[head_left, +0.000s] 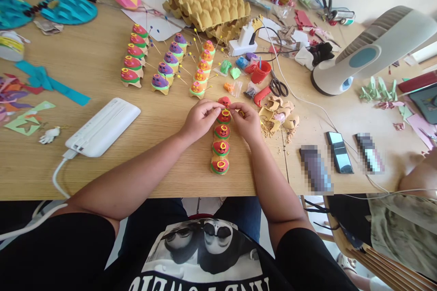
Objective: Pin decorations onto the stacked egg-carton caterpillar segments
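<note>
A caterpillar made of egg-carton cups, painted red with green rims and yellow rings, lies on the wooden table in front of me. My left hand and my right hand meet over its far end, fingers pinched together above the second red cup. Whatever they pinch is too small to name. Three more caterpillars stand further back: a red and green one, a purple one and an orange one, with pins stuck in them.
A white power bank with a cable lies at left. Scissors, a red cup, clay bits and carton scraps sit at right, with phones nearer the edge. An egg tray and a fan stand behind. Another person's arm is at right.
</note>
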Tool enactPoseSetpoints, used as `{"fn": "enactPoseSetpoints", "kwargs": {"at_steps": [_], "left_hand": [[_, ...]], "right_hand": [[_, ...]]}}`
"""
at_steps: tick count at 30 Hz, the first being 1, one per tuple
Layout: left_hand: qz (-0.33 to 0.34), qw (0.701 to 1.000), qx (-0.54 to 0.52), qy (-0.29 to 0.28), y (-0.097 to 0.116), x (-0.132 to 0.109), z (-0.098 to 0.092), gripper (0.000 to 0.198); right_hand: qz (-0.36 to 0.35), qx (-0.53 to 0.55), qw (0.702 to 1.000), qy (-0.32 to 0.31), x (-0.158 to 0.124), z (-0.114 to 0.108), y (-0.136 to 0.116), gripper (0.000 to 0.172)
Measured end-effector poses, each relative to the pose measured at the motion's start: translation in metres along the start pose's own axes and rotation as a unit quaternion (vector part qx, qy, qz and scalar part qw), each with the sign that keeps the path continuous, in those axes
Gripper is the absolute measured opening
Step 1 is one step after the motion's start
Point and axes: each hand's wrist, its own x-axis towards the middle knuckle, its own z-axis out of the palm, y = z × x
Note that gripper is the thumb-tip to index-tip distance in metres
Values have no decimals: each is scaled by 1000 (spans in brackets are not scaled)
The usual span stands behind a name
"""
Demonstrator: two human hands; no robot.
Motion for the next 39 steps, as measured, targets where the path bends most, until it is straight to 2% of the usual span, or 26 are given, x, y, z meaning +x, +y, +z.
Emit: {"fn": "enactPoseSetpoints", "kwargs": {"at_steps": [17,21,27,39], "left_hand": [[3,1000,21,10,-1,0,-1,25],[1,1000,22,12,-2,-1,-1,25],[6,1000,21,17,-4,-1,0,24],[9,1000,17,20,-5,0,0,22]], "right_hand": [[4,-43,999,10,-1,-1,-4,19],[-15,-35,999,6,-2,-2,-5,19],[-80,-59,995,-17,-1,-7,-4,28],[-65,-59,996,-32,0,-5,0,35]]}}
